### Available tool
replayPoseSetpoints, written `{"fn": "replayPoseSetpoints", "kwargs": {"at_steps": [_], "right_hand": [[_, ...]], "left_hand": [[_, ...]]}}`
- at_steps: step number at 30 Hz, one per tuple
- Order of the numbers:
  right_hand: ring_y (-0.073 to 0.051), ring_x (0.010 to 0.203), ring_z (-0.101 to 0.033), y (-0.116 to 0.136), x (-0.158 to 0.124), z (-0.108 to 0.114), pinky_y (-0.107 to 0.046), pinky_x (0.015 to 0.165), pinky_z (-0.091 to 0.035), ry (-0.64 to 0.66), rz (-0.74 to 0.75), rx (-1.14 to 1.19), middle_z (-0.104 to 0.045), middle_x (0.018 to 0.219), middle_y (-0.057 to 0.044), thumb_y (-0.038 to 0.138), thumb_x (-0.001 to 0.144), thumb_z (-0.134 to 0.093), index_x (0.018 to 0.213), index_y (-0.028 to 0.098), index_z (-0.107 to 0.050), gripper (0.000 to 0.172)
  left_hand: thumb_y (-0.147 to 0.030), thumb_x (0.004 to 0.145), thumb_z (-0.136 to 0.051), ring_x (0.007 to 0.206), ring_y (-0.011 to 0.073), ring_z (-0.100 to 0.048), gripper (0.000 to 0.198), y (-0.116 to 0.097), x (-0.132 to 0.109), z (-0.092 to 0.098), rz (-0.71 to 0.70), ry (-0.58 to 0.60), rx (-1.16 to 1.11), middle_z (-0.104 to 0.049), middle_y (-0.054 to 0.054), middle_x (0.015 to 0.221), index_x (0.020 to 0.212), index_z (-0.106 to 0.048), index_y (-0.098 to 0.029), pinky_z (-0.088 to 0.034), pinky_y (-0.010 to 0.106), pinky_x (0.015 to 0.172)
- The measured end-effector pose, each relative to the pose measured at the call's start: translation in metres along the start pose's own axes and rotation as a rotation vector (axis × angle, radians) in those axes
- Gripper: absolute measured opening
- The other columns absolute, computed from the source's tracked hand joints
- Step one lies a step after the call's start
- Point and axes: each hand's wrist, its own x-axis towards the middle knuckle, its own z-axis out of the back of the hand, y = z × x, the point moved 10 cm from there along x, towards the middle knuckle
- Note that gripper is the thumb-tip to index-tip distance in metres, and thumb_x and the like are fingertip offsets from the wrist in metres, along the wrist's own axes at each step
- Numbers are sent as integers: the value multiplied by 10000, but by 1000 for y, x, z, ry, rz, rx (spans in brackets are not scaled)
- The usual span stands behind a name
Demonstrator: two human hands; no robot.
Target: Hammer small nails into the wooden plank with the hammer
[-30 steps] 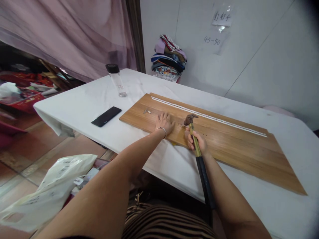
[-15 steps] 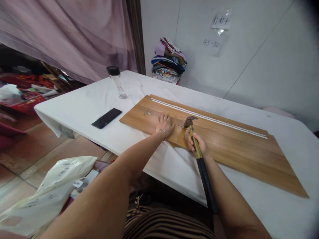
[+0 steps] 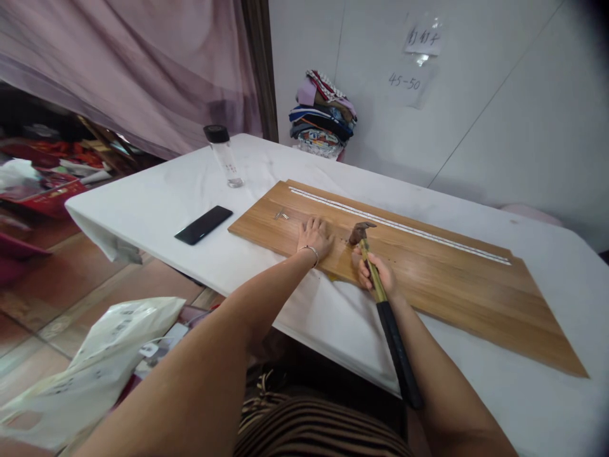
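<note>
On the white table [image 3: 143,190], the flat left hand [image 3: 315,238], nails [image 3: 285,216] at its ten o'clock, seemingly steadies the board [image 3: 457,285], while the right hand [image 3: 386,276] grips the hammer [image 3: 387,317] high, perhaps for control.

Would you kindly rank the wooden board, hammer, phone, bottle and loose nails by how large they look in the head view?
1. Wooden board
2. Hammer
3. Phone and bottle, too alike to rank
4. Loose nails

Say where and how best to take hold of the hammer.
Likely its black sleeve, wrapped from the near side: long and straight, it extends beyond the board, away from the brown head; the right grip holds the upper handle.
</note>
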Motion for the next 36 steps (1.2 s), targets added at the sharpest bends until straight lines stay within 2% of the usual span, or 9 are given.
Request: {"fn": "replayPoseSetpoints", "kwargs": {"at_steps": [6,17,24,30,36], "right_hand": [[-79,307,-389,4,-1,0,-229,336,-246,-8,45,6,-500,533,112,533,852,-735,1141,219,-644,436],[-80,310,-379,1,0,1,-236,343,-236,0,30,-14,-487,541,111,532,885,-700,1144,218,-637,412],[-85,309,-370,1,0,-1,-235,343,-244,-9,0,-5,-492,529,114,538,821,-749,1115,220,-638,447],[-84,314,-375,2,0,0,-239,350,-220,-12,35,-10,-490,544,109,519,870,-707,1134,221,-630,405],[-81,315,-371,1,-1,0,-238,344,-227,-14,16,-14,-491,544,114,538,858,-715,1133,217,-623,433]], "left_hand": [[-420,1047,-442,1473,311,-456,422,-1,-1,3,4,4,3,-605,135,1535,1350,-651,-214,-331,516,1231],[-414,1043,-434,1479,328,-448,434,0,1,-1,-6,-3,0,-612,146,1528,1347,-657,-199,-318,544,1238],[-421,1045,-442,1468,324,-458,432,0,0,1,-3,1,3,-605,144,1529,1353,-652,-203,-336,524,1224],[-410,1039,-446,1459,332,-462,424,0,0,1,-10,0,-7,-613,148,1511,1337,-665,-203,-328,534,1228],[-405,1031,-450,1452,330,-464,409,0,0,2,-12,-13,-15,-626,139,1491,1324,-670,-224,-335,536,1219]]}}
